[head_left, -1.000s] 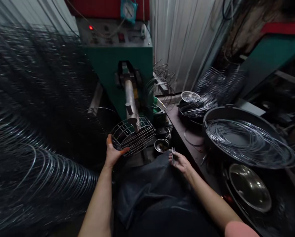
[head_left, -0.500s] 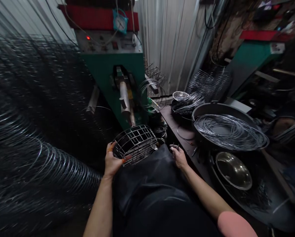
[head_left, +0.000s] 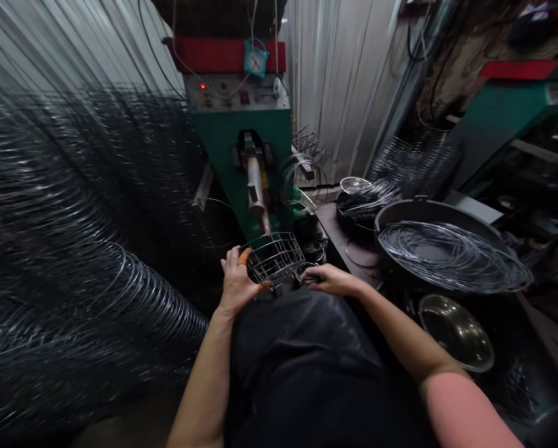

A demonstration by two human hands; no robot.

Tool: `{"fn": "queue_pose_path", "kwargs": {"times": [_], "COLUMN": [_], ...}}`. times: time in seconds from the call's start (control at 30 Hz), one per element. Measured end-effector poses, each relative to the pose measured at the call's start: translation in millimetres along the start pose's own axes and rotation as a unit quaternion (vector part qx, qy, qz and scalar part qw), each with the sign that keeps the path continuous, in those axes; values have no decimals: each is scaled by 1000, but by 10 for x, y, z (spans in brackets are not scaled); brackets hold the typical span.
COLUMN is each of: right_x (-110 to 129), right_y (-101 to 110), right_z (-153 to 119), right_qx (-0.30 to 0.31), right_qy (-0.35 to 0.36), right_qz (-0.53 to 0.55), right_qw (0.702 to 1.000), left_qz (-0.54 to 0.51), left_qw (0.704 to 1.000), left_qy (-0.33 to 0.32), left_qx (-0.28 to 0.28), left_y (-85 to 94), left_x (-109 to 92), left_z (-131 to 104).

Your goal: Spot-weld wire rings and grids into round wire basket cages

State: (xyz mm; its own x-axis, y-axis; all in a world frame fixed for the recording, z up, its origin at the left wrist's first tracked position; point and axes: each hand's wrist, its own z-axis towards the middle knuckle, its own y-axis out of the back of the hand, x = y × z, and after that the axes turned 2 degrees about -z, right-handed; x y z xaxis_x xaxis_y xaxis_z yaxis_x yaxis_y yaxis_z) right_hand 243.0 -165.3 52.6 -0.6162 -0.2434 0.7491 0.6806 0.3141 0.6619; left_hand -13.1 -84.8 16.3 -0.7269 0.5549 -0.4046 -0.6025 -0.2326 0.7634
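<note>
A round wire basket (head_left: 279,256) sits tilted just beneath the rod-like electrode (head_left: 255,193) of a green machine, above my dark apron (head_left: 302,330). My left hand (head_left: 239,280) grips the basket's left side, orange covers on its thumb and a finger. At the basket's right edge is my right hand (head_left: 323,279), its fingers curled closed. What those fingers hold is too dark and small to make out. The electrode's lower tip meets or nearly meets the far rim of the basket; I cannot tell which.
Stacks of wire frames (head_left: 143,280) crowd the left side. To the right, a large dark pan (head_left: 414,211) holds wire rings (head_left: 451,252), with a shiny metal bowl (head_left: 456,333) below it. A teal clock (head_left: 256,58) hangs on the machine (head_left: 218,134). A second green machine (head_left: 498,124) stands at far right.
My right hand has moved left from beside the apron to the basket's right edge. The basket has turned in my left hand. The whole view has shifted, with the machine now further right.
</note>
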Motion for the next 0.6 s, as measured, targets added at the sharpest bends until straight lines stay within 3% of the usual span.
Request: {"fn": "queue_pose_path", "kwargs": {"times": [0.07, 0.13, 0.3, 0.5, 0.6], "right_x": [203, 301, 232, -21, -93], "right_y": [146, 179, -34, -153, -151], "right_z": [260, 511, 884, 901, 923], "right_qx": [89, 116, 29, 12, 4], "right_qy": [-1, -11, 28, 127, 139], "right_qz": [-9, -55, -219, -145, -142], "right_qw": [996, 992, 975, 981, 980], "left_qz": [7, 6, -27, -100, -125], "left_qw": [1000, 999, 997, 992, 988], "left_qy": [-8, -17, -14, 16, 27], "left_qx": [24, 41, 68, 80, 84], "left_y": [4, 7, 1, -110, -193], "left_x": [-49, -79, -51, 144, 229], "left_z": [32, 58, 102, 143, 175]}}
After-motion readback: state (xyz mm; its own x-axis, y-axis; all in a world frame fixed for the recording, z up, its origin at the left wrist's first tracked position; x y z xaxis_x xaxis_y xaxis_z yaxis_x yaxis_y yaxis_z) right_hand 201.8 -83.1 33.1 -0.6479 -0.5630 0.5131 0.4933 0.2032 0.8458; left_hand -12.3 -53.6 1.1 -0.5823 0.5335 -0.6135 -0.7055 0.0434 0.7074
